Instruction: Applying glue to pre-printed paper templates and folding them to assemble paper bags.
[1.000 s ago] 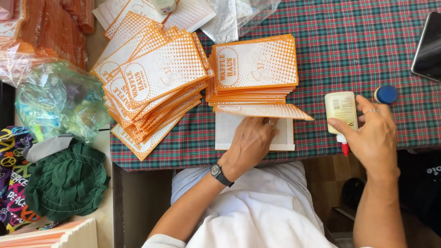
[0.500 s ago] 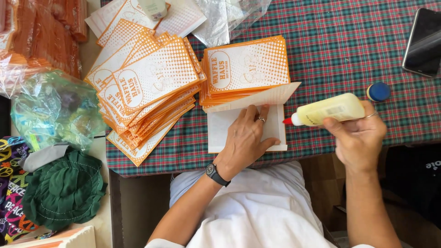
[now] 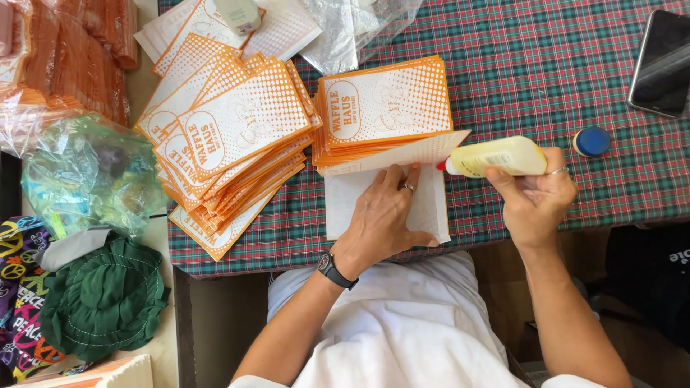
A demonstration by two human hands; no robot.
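My left hand (image 3: 382,214) lies flat on a white paper sheet (image 3: 431,208) at the near edge of the table, pressing it down. A watch is on that wrist. My right hand (image 3: 533,197) holds a pale yellow glue bottle (image 3: 496,156) sideways, its red tip touching the lifted flap of the paper. Just behind the sheet stands a neat stack of orange-and-white printed paper bags (image 3: 384,108). A looser, fanned pile of the same bags (image 3: 230,136) lies to the left.
The bottle's blue cap (image 3: 591,141) rests on the plaid tablecloth (image 3: 546,65) to the right. A dark phone (image 3: 661,65) lies at the far right. Clear plastic wrap (image 3: 352,29) lies at the back. A plastic bag (image 3: 86,176) and green cloth (image 3: 100,302) sit left.
My right hand turned the glue bottle from upright to sideways and brought its tip to the paper flap. My left hand slid further onto the sheet.
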